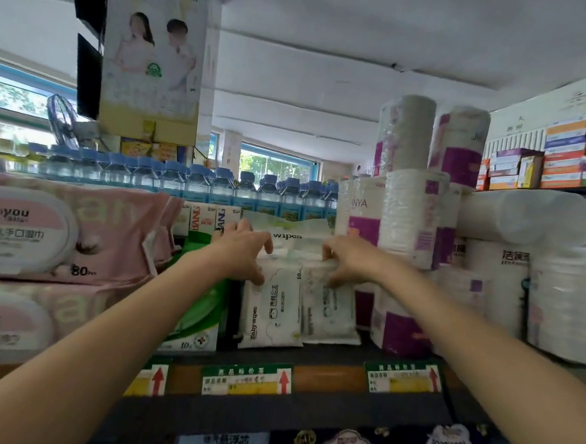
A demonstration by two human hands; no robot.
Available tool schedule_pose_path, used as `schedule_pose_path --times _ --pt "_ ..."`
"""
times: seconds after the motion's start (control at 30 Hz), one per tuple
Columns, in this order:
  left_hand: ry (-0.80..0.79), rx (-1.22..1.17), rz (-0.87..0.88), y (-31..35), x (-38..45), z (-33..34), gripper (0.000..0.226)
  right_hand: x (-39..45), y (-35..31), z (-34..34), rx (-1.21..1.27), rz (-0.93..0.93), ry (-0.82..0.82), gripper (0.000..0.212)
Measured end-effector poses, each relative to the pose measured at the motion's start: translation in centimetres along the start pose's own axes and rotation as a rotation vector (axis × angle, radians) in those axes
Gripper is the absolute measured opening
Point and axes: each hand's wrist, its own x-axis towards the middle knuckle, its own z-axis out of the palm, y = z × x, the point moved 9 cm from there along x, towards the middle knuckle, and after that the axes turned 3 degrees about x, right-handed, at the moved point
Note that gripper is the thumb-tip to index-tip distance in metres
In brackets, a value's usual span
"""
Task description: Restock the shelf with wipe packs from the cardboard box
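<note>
With the flat baby-wipes pack clamped between left hand and right hand, the upright packs beneath could be toppled if it is pushed down unevenly.

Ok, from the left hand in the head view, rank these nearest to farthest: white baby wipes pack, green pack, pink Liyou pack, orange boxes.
1. White baby wipes pack: directly under the left hand, fingers on its top.
2. Green pack: just left of the hand and lower.
3. Pink Liyou pack: farther left on the shelf.
4. Orange boxes: far right, on a background shelf.
</note>
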Motion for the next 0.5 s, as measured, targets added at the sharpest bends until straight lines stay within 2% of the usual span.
schedule_pose_path --times 0.1,0.2,0.3,0.4,0.5 --pt "0.149 0.022 0.07 1.3 -0.6 -1.0 0.055 0.6 -0.3 1.2 -0.124 0.025 0.113 0.023" --pt "0.285 0.051 0.174 3.2 -1.5 -1.6 0.048 -0.1 -1.6 0.5 -0.323 -0.006 0.239 0.036" --pt "0.363 0.007 0.28 5.7 -2.4 -1.7 0.039 -3.0 -2.8 -1.8 -0.25 -0.063 0.377 0.036" --pt "0.367 -0.074 0.388 9.1 -3.5 -1.4 0.033 -6.9 -1.7 -3.4 -0.198 0.005 0.402 0.019" --pt "0.239 -0.129 0.574 13.7 -5.4 -0.1 0.031 -11.9 0.8 -3.8 -0.225 0.17 0.334 0.017"
